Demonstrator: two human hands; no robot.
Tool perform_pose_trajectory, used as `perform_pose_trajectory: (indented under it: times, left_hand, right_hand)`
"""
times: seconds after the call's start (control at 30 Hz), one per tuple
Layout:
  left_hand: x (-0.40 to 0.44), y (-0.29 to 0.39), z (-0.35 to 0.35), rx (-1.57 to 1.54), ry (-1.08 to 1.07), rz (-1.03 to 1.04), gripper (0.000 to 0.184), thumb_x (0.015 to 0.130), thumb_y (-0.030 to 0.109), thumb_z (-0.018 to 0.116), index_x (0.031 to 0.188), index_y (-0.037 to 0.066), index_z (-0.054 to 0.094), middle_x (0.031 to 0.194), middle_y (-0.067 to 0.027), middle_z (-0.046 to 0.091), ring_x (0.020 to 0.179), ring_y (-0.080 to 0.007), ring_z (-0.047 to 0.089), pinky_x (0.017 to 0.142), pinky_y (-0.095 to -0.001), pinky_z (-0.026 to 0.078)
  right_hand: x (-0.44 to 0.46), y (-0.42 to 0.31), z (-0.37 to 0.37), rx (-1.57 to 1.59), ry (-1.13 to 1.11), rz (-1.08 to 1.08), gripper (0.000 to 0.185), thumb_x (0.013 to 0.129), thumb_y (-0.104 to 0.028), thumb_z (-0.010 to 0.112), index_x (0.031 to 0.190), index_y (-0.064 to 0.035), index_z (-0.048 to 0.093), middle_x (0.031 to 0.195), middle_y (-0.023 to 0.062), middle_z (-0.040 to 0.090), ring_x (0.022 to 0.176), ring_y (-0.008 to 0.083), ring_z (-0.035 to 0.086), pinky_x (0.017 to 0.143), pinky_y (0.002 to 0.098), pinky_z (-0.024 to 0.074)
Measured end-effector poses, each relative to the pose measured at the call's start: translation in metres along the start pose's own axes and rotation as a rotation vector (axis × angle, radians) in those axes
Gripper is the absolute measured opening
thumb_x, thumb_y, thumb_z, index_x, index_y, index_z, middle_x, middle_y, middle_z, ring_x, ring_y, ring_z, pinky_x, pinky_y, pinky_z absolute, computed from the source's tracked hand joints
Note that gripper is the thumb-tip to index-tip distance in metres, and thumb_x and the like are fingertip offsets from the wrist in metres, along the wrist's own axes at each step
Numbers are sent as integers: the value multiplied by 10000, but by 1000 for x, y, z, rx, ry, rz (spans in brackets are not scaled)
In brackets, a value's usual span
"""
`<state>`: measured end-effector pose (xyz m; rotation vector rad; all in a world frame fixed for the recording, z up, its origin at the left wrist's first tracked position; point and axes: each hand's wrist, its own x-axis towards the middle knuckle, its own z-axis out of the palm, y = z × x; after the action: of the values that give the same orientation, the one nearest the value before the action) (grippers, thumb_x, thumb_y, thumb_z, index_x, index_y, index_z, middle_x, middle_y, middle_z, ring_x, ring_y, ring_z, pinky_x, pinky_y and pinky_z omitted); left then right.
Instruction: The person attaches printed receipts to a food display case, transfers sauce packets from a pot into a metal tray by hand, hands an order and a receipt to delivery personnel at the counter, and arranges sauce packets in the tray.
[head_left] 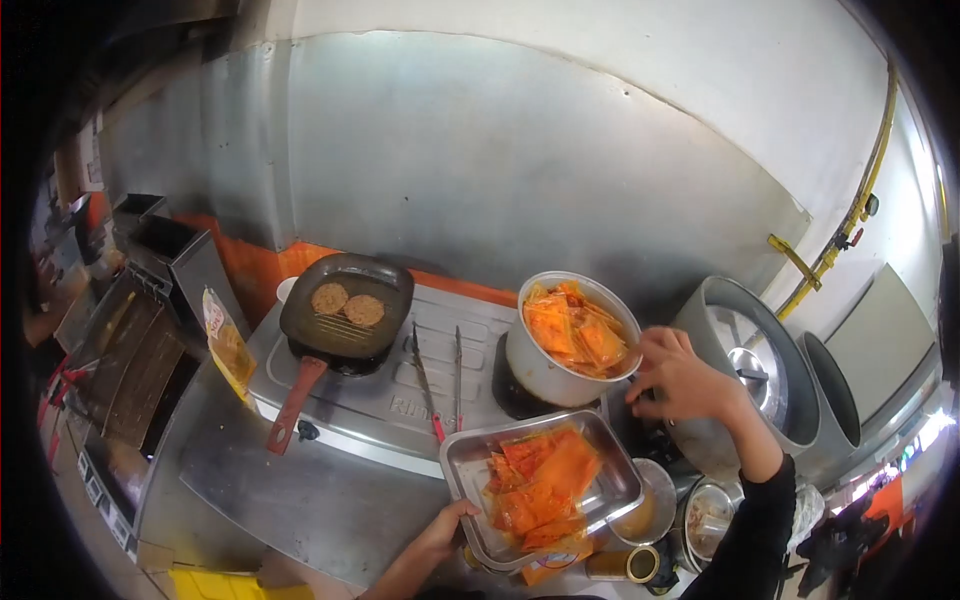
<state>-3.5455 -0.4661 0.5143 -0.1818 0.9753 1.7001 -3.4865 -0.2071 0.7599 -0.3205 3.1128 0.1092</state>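
My left hand point(440, 535) grips the near left edge of a rectangular metal tray point(467, 458), its thumb over the rim. Orange-red, sauce-coated flat pieces point(545, 485) lie in the tray. Just beyond it, a light metal pot point(545, 363) on the stove is filled with similar orange pieces point(575, 330). My right hand point(680, 375) is raised at the pot's right side, fingers bent and slightly blurred; whether they hold anything is hard to make out.
A square grill pan point(345, 270) with two browned patties sits on the stove's left burner, its handle point(297, 405) pointing toward me. Tongs point(425, 385) lie mid-stove. Large pots point(705, 430) stand right; a yellow bag point(230, 345) stands left. Bowls point(645, 500) and a can point(640, 564) are near right.
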Motion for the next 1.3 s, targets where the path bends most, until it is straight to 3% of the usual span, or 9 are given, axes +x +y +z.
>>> perform_pose_trajectory:
  times: [0.13, 0.3, 0.4, 0.5, 0.73, 0.8, 1.0, 1.2, 1.3]
  left_hand:
    - [14, -10, -12, 55, 16, 12, 327, 656, 198, 501, 916, 0, 501, 814, -120, 542, 755, -238, 527, 688, -344, 440]
    - [7, -6, -7, 87, 46, 63, 288, 665, 168, 494, 890, -11, 510, 789, -114, 551, 734, -231, 539, 672, -339, 445]
    - [8, -6, -6, 0, 36, 38, 261, 668, 166, 496, 858, -12, 516, 734, -104, 555, 674, -223, 544, 638, -325, 451]
    - [7, -5, -6, 6, 58, 45, 241, 666, 171, 500, 827, -6, 523, 696, -98, 555, 629, -220, 544, 619, -319, 454]
    - [10, -7, -10, 30, 84, 16, 209, 664, 174, 497, 792, 10, 526, 676, -95, 554, 597, -213, 535, 578, -328, 460]
    - [11, -6, -13, 48, 83, 4, 216, 663, 177, 499, 803, 14, 524, 676, -95, 554, 596, -213, 534, 571, -330, 461]
    - [5, 0, -5, 51, 48, 10, 267, 665, 193, 497, 866, 18, 522, 718, -102, 559, 630, -222, 544, 591, -339, 464]
    - [7, -1, -6, 8, 3, 37, 346, 665, 202, 489, 940, -5, 510, 773, -115, 569, 659, -228, 551, 603, -357, 464]
    - [8, 0, -10, 45, 40, -19, 305, 665, 202, 490, 891, -1, 517, 745, -108, 563, 645, -221, 547, 591, -343, 462]
  right_hand:
    - [16, 62, 46, -319, 224, 228, 152, 629, -159, 564, 743, -103, 647, 1036, 82, 453, 1078, 289, 305, 910, 417, 227]
    - [47, 133, 104, -256, 173, 552, 369, 629, -243, 526, 897, -1, 601, 1147, 140, 406, 1113, 325, 260, 908, 440, 192]
    - [59, 149, 122, -319, 118, 616, 271, 615, -260, 509, 773, -102, 662, 1226, 124, 348, 1138, 337, 222, 931, 443, 165]
    - [62, 158, 132, -301, 49, 661, 296, 612, -265, 510, 796, -84, 656, 1238, 122, 335, 1147, 338, 210, 934, 449, 152]
    - [62, 146, 124, -164, 161, 672, 315, 629, -249, 517, 820, -28, 635, 1216, 148, 337, 1143, 353, 204, 923, 448, 155]
    - [60, 138, 111, -202, 340, 562, 211, 619, -211, 524, 686, -53, 647, 1196, 149, 349, 1136, 360, 207, 922, 449, 158]
    - [43, 54, 30, -196, 519, 366, 103, 590, -156, 566, 612, -86, 637, 1145, 122, 397, 1117, 354, 239, 922, 448, 172]
    - [12, -4, -7, 131, -31, 22, 102, 621, -181, 603, 686, -122, 655, 1096, 124, 444, 1102, 319, 277, 931, 405, 192]
    - [23, 6, 5, 136, 54, 65, 127, 626, -206, 619, 727, -141, 659, 1109, 118, 440, 1107, 319, 274, 933, 413, 190]
